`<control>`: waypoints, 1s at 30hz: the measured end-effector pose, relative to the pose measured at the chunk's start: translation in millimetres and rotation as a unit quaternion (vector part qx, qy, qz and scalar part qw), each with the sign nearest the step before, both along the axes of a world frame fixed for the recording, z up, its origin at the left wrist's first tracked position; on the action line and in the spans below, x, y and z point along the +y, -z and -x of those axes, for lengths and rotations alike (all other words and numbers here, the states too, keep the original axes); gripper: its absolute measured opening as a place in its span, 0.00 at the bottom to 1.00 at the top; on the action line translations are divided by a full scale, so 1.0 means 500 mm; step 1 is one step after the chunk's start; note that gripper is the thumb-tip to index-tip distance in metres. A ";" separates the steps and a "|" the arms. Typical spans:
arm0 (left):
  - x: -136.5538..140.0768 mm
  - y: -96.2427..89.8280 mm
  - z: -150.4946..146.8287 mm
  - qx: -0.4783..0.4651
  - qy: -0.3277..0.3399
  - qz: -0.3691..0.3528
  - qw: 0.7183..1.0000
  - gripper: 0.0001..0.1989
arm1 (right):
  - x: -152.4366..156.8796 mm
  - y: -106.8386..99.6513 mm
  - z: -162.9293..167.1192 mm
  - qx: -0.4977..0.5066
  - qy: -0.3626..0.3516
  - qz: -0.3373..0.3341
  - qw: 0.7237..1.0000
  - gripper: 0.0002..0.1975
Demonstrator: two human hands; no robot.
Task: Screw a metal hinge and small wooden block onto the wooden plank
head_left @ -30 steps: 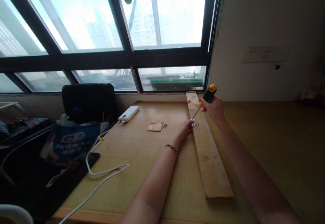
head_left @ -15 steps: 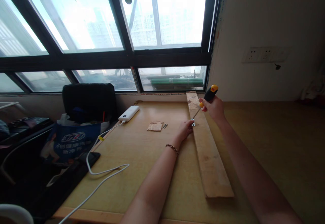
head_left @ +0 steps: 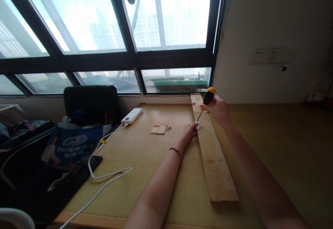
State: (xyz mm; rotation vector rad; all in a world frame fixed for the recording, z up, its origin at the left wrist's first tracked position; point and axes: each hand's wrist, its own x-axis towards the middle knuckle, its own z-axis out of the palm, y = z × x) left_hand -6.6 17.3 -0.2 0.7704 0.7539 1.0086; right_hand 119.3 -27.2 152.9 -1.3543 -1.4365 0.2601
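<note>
While our right hand wraps its fingers around the black-and-yellow handle of a screwdriver, the tool leans up and to the right, its thin metal shaft running down to a small silver metal fitting that sits at the left edge of a long pale wooden plank. We keep our left hand just beside that fitting, fingers curled and touching it at the plank's edge; whether they pinch it or only press on it we cannot tell, since it is too small to see clearly. A braided bracelet circles the left wrist. The plank lies flat on the light wooden tabletop, running from near the window frame toward us. To the left of our hands, well apart from the plank, lies a small flat scrap of brown wood with a few dark screws just beside it. Farther left a white power bank rests on the tabletop, with a white cable looping from it toward the near edge. Beyond the tabletop's left edge stand a black chair and a blue printed bag. A white wall socket is set in the wall on the right.
</note>
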 end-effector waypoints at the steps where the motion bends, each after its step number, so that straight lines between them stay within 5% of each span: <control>1: -0.001 -0.001 0.000 -0.001 0.000 -0.001 1.000 0.05 | -0.001 -0.001 0.000 -0.030 0.039 -0.013 0.999 0.20; 5: -0.004 -0.005 0.002 -0.004 0.001 -0.002 1.000 0.05 | -0.006 -0.006 0.000 -0.031 0.045 -0.008 0.998 0.19; 14: -0.012 -0.012 0.003 -0.014 0.000 0.007 1.000 0.05 | 0.001 -0.005 -0.005 0.190 -0.177 0.044 0.965 0.17; 20: -0.008 -0.007 0.001 -0.012 -0.004 0.001 1.000 0.04 | -0.005 0.000 0.004 0.035 0.023 -0.030 0.999 0.20; 30: 0.004 -0.011 0.017 0.073 0.050 0.035 0.996 0.08 | -0.024 -0.022 -0.014 -0.023 0.101 -0.025 0.994 0.20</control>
